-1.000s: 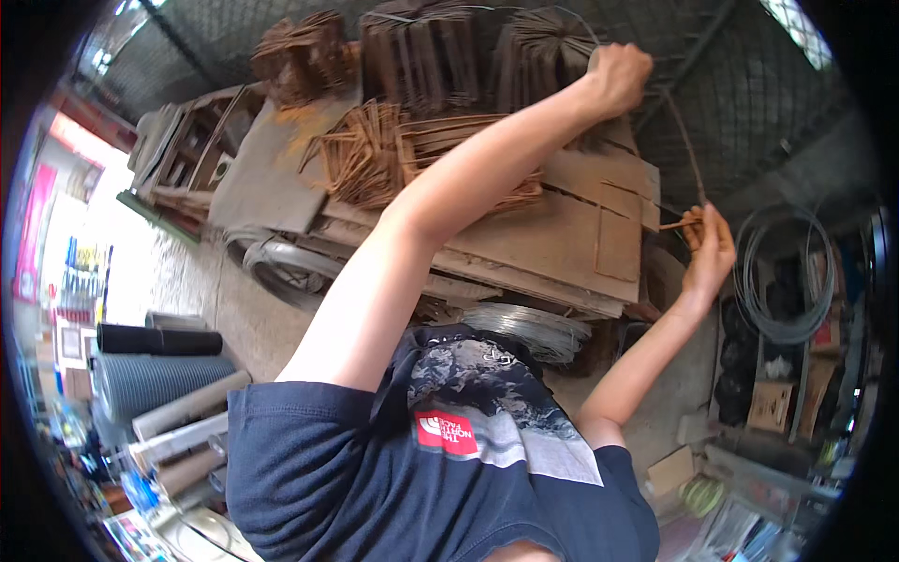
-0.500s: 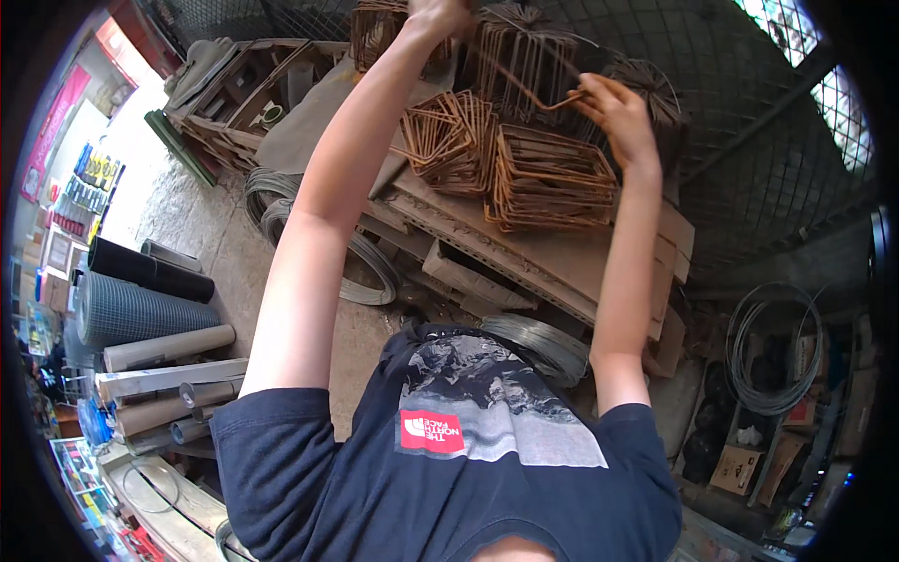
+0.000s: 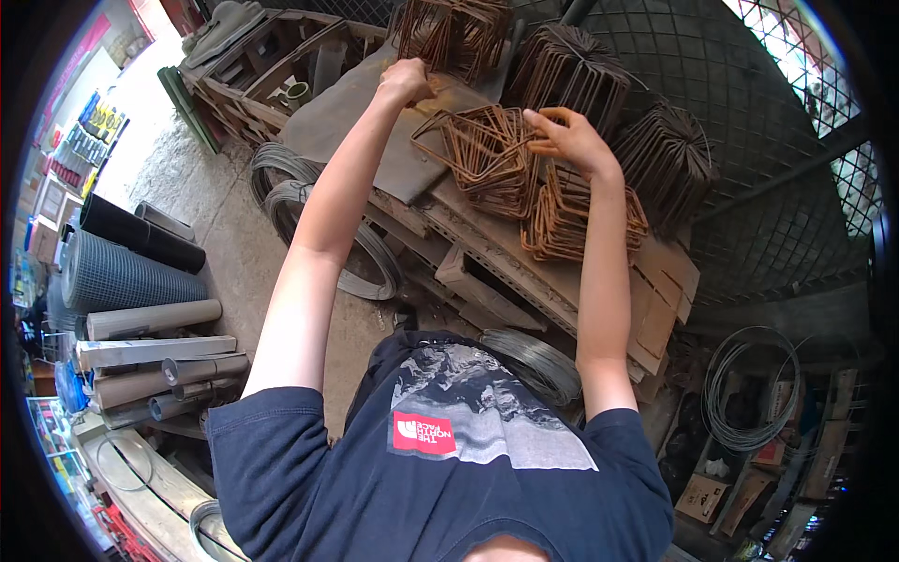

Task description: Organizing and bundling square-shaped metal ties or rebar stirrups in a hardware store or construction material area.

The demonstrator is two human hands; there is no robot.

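Observation:
A pile of rusty bent-steel stirrups (image 3: 487, 155) lies on the work table, one of them jutting out to the left. A second pile of rusty stirrups (image 3: 552, 225) sits just to its right and nearer to me. Over the top right of the first pile, my right hand (image 3: 573, 145) has its fingers apart, with no stirrup seen in it. My left hand (image 3: 406, 82) is farther left, above the grey sheet (image 3: 346, 117) on the table. Its fingers are curled in, partly hidden, and no rod shows sticking out of them.
Behind stand more bundles of stirrups: a rusty one (image 3: 449, 37) and darker ones (image 3: 571, 75) before a mesh wall (image 3: 768, 178). Wire coils (image 3: 375, 262) lean at the table's left side. Mesh and sheet rolls (image 3: 140, 272) lie at left; another wire coil (image 3: 749, 389) hangs right.
Both hands have come down and nearer; the rod between them is no longer held in view. My right hand has loosened its fingers. A stirrup now juts left from the first pile.

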